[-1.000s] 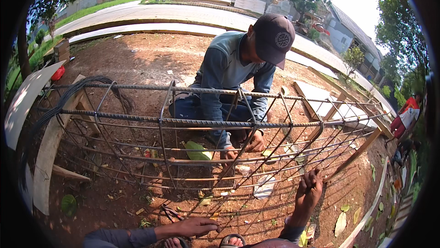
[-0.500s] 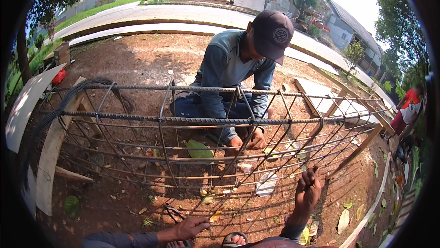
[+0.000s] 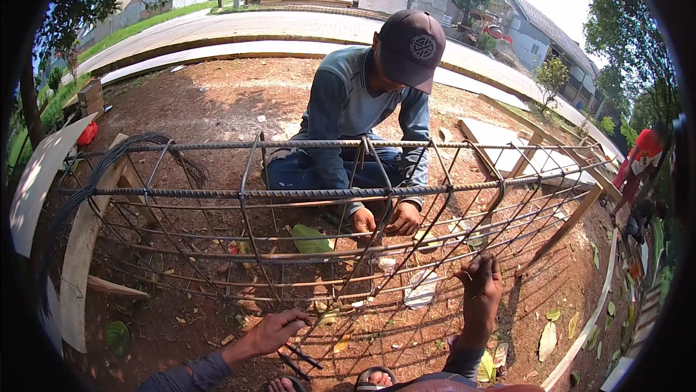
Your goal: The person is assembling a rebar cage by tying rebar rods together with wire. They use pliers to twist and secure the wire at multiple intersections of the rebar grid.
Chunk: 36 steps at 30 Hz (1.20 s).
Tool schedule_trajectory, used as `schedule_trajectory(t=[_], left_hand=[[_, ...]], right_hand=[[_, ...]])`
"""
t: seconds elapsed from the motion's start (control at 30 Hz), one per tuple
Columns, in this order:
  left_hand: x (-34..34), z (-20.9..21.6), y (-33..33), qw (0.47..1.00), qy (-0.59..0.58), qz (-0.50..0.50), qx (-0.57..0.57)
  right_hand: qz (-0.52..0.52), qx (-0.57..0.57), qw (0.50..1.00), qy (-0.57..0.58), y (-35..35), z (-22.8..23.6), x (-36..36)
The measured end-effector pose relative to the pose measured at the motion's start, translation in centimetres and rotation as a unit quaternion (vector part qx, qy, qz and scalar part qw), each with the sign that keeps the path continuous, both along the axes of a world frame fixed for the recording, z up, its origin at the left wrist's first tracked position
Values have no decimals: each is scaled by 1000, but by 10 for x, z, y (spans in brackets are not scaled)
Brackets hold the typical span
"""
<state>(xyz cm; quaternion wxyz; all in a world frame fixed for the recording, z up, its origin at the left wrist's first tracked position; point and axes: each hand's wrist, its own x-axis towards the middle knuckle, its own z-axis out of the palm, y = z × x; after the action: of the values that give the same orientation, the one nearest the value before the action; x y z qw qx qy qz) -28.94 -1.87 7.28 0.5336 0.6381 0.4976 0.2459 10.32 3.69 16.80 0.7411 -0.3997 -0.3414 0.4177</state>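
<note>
A long rebar cage (image 3: 326,192) of ribbed bars and bent stirrups spans the view in front of me. My left hand (image 3: 272,332) is low at its near side, thumb and fingers pinched together; anything between them is too small to make out. Farther right, my right hand (image 3: 482,287) is raised by the lower bars with fingers curled in, their content also hidden. Dark-handled pincers (image 3: 296,360) show below my left hand, apparently on the ground and partly covered by it. Across the cage, a seated co-worker's hands (image 3: 384,219) work close together near the lower bars.
Wooden supports (image 3: 72,276) stand at the left, with another wooden post (image 3: 558,236) at the right. A bundle of dark tie wire (image 3: 94,174) drapes over the cage's left end. Boards (image 3: 507,149) lie beyond it. Another person (image 3: 641,156) in red is at far right.
My left hand has risen toward the cage, uncovering more of the pincers' handles. My right hand has shifted slightly left, its fingers curling. The co-worker stays bent over the bars.
</note>
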Motion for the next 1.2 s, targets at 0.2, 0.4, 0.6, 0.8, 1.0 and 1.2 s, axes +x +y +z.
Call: schedule_trajectory(t=[0.2,0.4,0.6,0.8,1.0,1.2], left_hand=[[-5,12,3,995,-11,-51,-82],[-17,6,0,965,-71,-100,-231],[-1,14,-2,976,-96,-54,-187],[1,22,3,968,-113,39,-219],[-13,26,-7,936,-259,191,-145],[-14,66,-4,874,-438,202,-53]], right_hand=[[-32,8,996,81,5,-16,27],[33,70,964,254,10,-35,47],[6,59,962,268,25,-45,60],[15,42,974,220,31,-58,42],[-46,-6,994,96,20,-69,17],[-42,-63,993,87,15,-75,0]])
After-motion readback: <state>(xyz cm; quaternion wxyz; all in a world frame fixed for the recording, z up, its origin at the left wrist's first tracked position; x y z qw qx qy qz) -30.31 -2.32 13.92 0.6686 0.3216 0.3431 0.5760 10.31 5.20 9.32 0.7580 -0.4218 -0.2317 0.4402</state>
